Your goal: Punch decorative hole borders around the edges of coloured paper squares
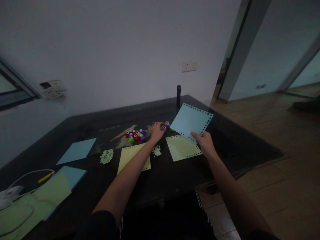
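My right hand (203, 141) pinches the lower edge of a light blue sheet (192, 120) between thumb and fingers. Rows of small punched holes run along this sheet's edges, and it is lifted at a tilt over the table. My left hand (157, 129) reaches forward with its fingers curled at a small group of purple paper punches (167, 124); one seems to be at its fingertips, partly hidden. Left of that hand lies a cluster of red, green and purple paper punches (136, 134). Below the raised sheet rests a pale green punched sheet (178, 151).
On the dark table (160, 181) are a yellow punched sheet (127, 155), two piles of paper bits (107, 156), a blue sheet (78, 150) and stacked coloured paper (45, 196) with a white cable across it. A black post (178, 96) stands at the back edge.
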`<state>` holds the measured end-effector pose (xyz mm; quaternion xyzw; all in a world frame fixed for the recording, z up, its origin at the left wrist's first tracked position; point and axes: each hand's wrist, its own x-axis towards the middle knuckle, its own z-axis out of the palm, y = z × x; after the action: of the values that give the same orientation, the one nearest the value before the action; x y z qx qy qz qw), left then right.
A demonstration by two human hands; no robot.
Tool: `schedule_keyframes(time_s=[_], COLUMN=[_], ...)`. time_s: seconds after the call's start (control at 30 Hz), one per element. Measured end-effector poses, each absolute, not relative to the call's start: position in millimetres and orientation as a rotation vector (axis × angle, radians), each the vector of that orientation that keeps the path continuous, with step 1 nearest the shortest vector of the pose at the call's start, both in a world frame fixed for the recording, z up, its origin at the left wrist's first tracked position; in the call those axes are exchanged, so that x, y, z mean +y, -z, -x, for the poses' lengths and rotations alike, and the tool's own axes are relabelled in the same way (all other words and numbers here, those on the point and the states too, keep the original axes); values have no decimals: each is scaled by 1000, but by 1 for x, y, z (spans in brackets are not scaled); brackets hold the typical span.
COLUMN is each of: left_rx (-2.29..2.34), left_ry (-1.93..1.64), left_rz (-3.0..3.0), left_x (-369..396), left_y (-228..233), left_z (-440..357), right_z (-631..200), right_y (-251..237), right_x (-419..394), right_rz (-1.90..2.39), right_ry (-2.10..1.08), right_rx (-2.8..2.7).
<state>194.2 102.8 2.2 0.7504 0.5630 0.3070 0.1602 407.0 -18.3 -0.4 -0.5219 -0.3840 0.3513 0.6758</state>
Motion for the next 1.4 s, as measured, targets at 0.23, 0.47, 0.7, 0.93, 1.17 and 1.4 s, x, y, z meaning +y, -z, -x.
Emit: schedule_keyframes(time_s=[0.23, 0.47, 0.7, 0.93, 1.17, 1.4], left_rx=[1153, 1121, 1144, 1256, 1244, 1389], left_ry=[-1007, -1016, -969, -1139, -978, -786], left_rz=[-1829, -1628, -1618, -1593, -1738, -1967], left_x=[55, 21, 9, 4, -2, -10], left_y=[-10, -6, -13, -13, -20, -9], left_z=[-181, -164, -169, -179, -191, -196], right_z=[-397, -397, -405, -412, -422, -433], right_y=[-4, -3, -2, 0, 1, 8], right_x=[-24, -22, -17, -13, -15, -23], right_rz=[1219, 1196, 1241, 1299, 1394, 1596], right_ry=[-1030, -1113, -951, -765, -663, -579], right_rx=[-1096, -1065, -998, -1003, -1062, -1204])
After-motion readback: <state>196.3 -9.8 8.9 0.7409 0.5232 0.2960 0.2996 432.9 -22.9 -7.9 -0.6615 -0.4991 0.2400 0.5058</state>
